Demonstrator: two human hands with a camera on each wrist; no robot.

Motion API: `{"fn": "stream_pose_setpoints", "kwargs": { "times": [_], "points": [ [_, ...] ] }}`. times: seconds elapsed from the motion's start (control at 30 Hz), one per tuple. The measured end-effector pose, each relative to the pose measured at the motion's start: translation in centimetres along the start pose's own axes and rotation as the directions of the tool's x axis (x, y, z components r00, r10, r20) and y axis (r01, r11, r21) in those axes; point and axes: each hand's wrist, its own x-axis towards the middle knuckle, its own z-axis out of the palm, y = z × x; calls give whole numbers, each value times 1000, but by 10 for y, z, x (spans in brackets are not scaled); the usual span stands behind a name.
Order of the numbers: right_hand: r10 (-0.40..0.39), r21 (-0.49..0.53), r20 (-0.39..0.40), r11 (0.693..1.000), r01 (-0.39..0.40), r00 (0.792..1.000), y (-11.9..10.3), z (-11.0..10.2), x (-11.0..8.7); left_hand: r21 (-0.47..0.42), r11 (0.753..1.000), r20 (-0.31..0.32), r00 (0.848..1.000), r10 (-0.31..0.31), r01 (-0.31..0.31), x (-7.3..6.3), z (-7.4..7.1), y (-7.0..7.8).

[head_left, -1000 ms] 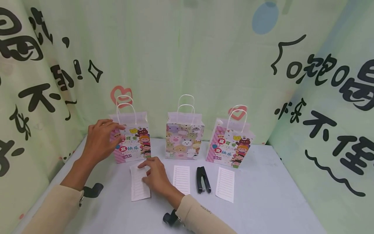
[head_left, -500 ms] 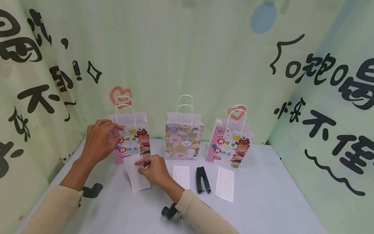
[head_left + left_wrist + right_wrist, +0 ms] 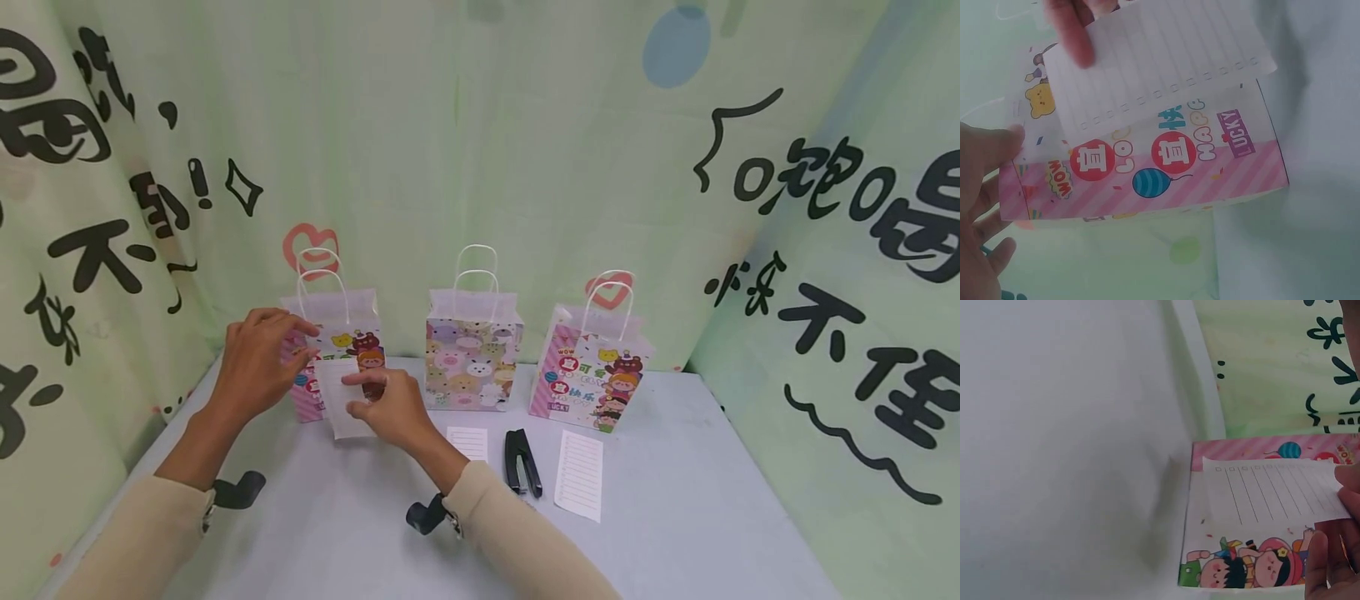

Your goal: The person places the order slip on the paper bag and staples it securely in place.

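Lined paper [image 3: 337,404] is held up before the front of the left bag [image 3: 343,340], pinched by the right hand [image 3: 393,408]; whether it touches the bag I cannot tell. The left hand [image 3: 258,358] grips that bag at its upper left side. Middle bag [image 3: 474,362] and right bag [image 3: 588,379] stand upright on the table [image 3: 675,500], well apart; the inside of each bag is hidden. Nearer lies the stapler [image 3: 516,446], between a partly covered sheet [image 3: 467,442] and another sheet [image 3: 579,477].
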Motion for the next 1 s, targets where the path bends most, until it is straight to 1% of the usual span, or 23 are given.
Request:
{"fn": "stream_pose_setpoints", "kwargs": {
  "times": [0.23, 0.4, 0.6, 0.77, 1.0],
  "points": [
    [-6, 16, -18, 1000, 6, 1000, -6, -1, 14, -9, 1000, -6, 1000, 1, -1, 0, 1, 0],
    [4, 62, -12, 998, -3, 1000, -9, -3, 20, -15, 1000, 0, 1000, 2, -2, 0, 0, 0],
    [-20, 115, -16, 993, 22, 1000, -13, -4, 25, 0, 1000, 3, 1000, 7, -7, 0, 0, 1],
    [-6, 169, -18, 986, 9, 1000, -17, -3, 27, 26, 1000, -18, 1000, 5, -5, 1, 3, 1],
    [16, 224, -25, 974, -10, 1000, -21, 0, 27, 44, 999, -70, 998, 0, 3, 1, 8, -2]
  ]
}}
